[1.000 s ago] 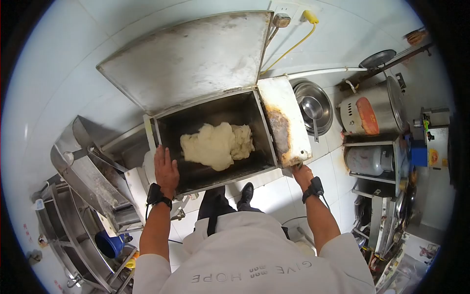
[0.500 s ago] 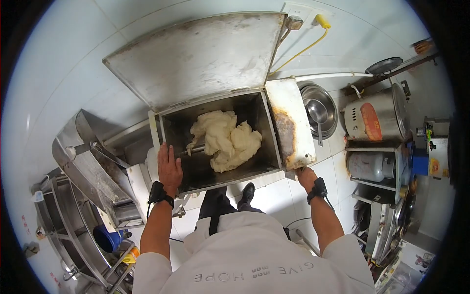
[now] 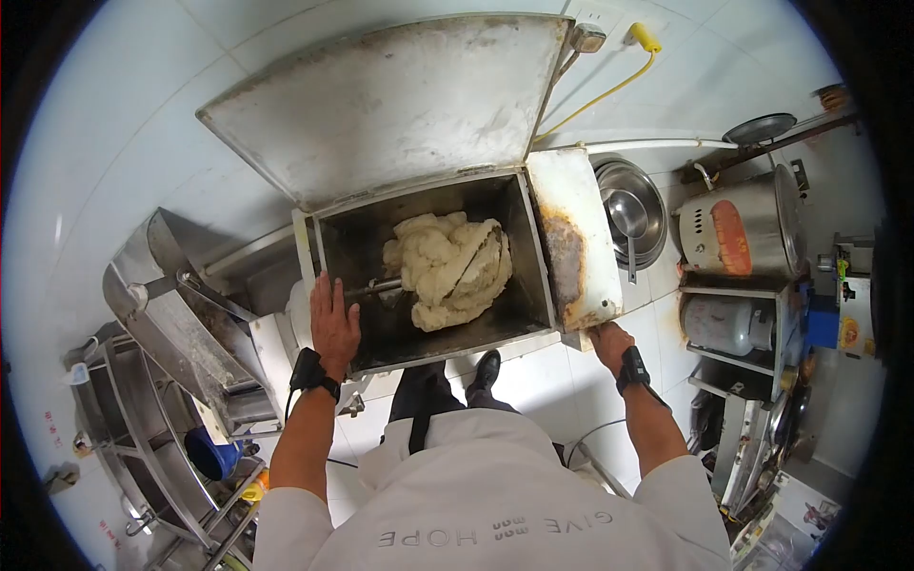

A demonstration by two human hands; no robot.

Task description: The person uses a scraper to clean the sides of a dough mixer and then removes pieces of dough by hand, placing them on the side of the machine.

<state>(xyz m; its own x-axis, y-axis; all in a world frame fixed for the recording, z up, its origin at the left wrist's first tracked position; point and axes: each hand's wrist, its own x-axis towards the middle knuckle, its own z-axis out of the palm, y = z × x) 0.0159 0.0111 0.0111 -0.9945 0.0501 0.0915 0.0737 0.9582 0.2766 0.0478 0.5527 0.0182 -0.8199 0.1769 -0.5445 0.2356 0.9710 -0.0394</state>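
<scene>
Left hand [image 3: 332, 324] flat, open on mixer trough [image 3: 533, 255] front-left rim; right hand [image 3: 609, 341] grip unclear under front-right corner. Fingers near mixing shaft [image 3: 376, 288], dough [image 3: 449, 268]: risk of catching.

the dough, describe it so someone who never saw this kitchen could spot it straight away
Find the big steel mixer with its lid raised against the white tiled wall. Inside its dark tub, right of the left hand on the rim, sits the dough. It is the only pale, lumpy, soft mass among hard grey metal.
</scene>
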